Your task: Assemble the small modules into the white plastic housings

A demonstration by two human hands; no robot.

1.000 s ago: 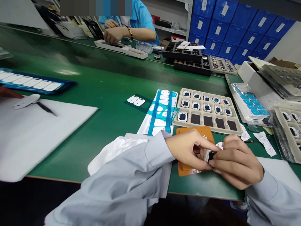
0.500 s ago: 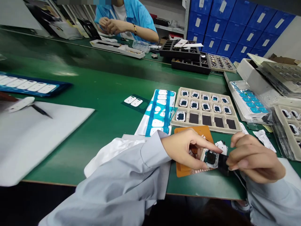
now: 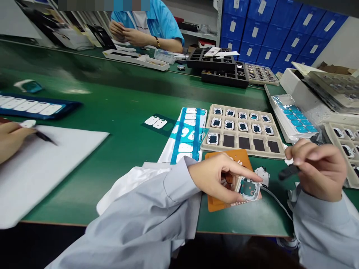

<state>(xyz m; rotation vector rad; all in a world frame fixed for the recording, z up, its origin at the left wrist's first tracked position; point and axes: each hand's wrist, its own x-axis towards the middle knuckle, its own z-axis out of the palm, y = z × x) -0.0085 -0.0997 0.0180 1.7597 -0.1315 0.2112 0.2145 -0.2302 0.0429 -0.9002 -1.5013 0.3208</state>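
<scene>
My left hand (image 3: pixel 214 175) grips a small squarish housing (image 3: pixel 249 189) by its edges, thumb below and index finger above. Its pale frame surrounds a dark teal inside with small reddish marks. A dark, flat, blurred piece (image 3: pixel 288 173) is pinched in my right hand (image 3: pixel 318 170), raised to the right and apart from the housing. Under my left hand lies an orange card (image 3: pixel 211 198). A loose white part (image 3: pixel 262 175) rests just beyond the housing, and a thin white cable (image 3: pixel 280 206) curves across the green table.
Behind my hands sits a beige tray (image 3: pixel 238 149) with similar housings in several pockets. Blue-and-white sticker sheets (image 3: pixel 186 134) lie left of it. At far left, another person's hand (image 3: pixel 11 140) is over white foam (image 3: pixel 56 164). Across the table sits a person in blue (image 3: pixel 165 22).
My right hand has lifted away to the right with the dark piece, baring the housing's teal inside. The left hand keeps its grip. Another person's hand has come into view at left.
</scene>
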